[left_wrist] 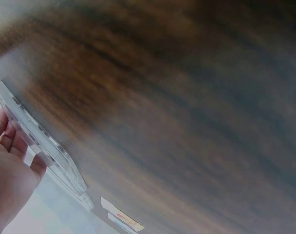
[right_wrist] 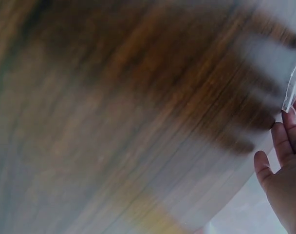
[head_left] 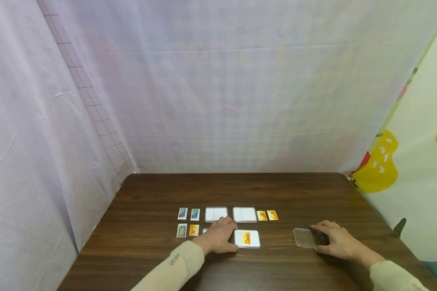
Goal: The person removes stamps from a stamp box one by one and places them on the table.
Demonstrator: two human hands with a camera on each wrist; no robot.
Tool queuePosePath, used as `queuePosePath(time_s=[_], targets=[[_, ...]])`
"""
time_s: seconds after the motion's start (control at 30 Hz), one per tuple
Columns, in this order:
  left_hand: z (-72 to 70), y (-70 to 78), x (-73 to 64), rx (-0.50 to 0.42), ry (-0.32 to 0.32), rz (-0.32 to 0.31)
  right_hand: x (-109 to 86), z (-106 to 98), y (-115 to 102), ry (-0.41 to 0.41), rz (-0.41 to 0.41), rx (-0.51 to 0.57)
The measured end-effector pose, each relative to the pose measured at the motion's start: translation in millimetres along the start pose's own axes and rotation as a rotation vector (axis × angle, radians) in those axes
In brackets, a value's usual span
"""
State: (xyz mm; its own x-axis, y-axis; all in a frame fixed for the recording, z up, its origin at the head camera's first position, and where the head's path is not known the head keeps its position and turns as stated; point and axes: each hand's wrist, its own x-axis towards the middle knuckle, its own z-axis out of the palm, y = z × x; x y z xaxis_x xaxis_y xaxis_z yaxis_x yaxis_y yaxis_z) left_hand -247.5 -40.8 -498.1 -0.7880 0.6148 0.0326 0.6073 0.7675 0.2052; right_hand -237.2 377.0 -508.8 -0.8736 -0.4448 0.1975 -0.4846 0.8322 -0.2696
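Observation:
My left hand (head_left: pixel 218 236) grips the left end of a clear case (head_left: pixel 253 245) between thumb and fingers. The case has a white insert and a small orange picture at its middle. Under that hand lies another case, mostly covered. In the left wrist view, my fingers (left_wrist: pixel 19 142) touch the clear case edge (left_wrist: pixel 50 141). Farther right, my right hand (head_left: pixel 336 241) holds the right end of a clear plastic lid (head_left: pixel 303 237), low over the table or on it. The right wrist view shows only the end of the lid (right_wrist: pixel 289 95) at my fingertips (right_wrist: pixel 289 119).
Two white-lined cases, a left one (head_left: pixel 216 209) and a right one (head_left: pixel 245 214), lie behind my left hand. Small stamp-like pictures in blue (head_left: pixel 182 213) and orange (head_left: pixel 272 215) lie beside them, with several more around. The wooden table (head_left: pixel 149 258) meets a white curtain (head_left: pixel 218 101).

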Motion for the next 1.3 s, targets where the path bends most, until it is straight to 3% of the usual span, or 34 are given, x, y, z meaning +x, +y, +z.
queuePosePath(time_s=[0.2, 0.4, 0.7, 1.07, 1.3], targets=[[0.1, 0.5, 0.2, -0.016, 0.000, 0.001, 2.4, -3.9, -5.6, 0.012, 0.026, 0.031], [0.1, -0.7, 0.8, -0.020, 0.000, -0.001, 14.2, -13.7, -15.5, 0.083, -0.017, 0.056], [-0.3, -0.3, 0.3, -0.018, 0.001, -0.001, 36.2, -21.6, -46.8, 0.085, 0.032, 0.181], [0.0, 1.3, -0.9, -0.020, 0.001, 0.007, 59.1, -9.4, -86.7, 0.110, 0.110, 0.279], [2.0, -1.8, 0.4, -0.019, 0.009, 0.017, 67.7, 8.9, -107.7, 0.187, 0.144, 0.334]])
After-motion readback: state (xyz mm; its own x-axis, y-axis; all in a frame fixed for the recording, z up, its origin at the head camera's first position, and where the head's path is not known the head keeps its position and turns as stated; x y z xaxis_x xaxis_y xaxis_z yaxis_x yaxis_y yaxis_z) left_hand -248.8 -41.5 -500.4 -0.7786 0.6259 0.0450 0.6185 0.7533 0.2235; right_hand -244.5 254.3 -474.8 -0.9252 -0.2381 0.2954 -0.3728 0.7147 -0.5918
